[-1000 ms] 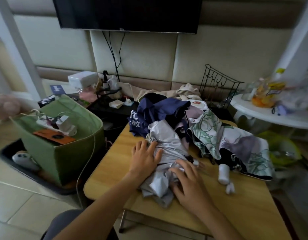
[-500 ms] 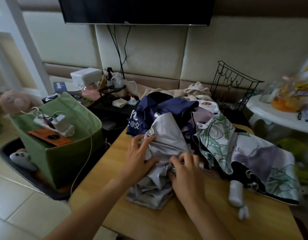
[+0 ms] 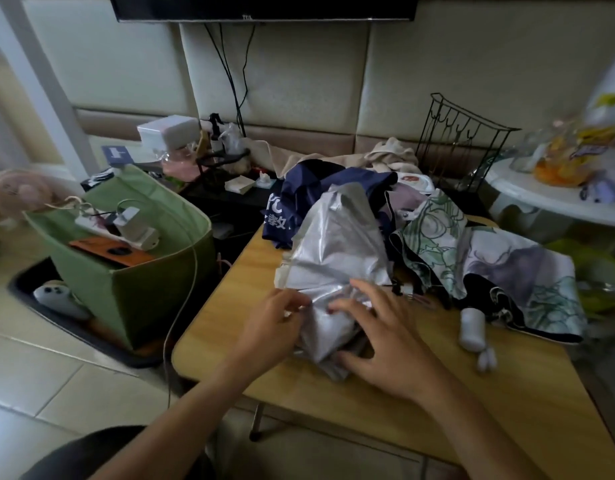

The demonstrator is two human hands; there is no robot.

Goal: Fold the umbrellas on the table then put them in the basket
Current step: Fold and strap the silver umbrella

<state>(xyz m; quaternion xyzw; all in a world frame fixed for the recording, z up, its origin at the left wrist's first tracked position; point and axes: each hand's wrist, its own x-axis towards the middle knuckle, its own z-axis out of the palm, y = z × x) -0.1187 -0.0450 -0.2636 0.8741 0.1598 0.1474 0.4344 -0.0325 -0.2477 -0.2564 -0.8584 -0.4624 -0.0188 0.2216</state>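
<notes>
Gathering the silver umbrella (image 3: 337, 258) on the table (image 3: 420, 403) with both hands.

The silver umbrella lies crumpled at the table's middle, touching a navy umbrella (image 3: 299, 202) behind it and a floral umbrella (image 3: 489, 265) on its right. The left hand (image 3: 274, 327) pinches a fold of the silver cloth with curled fingers. The right hand (image 3: 385, 344) rests on the cloth, fingers spread wide and bent over it. A white handle (image 3: 472, 325) lies just beside the floral umbrella. The green basket (image 3: 153, 289) stands on the floor left of the table.
</notes>
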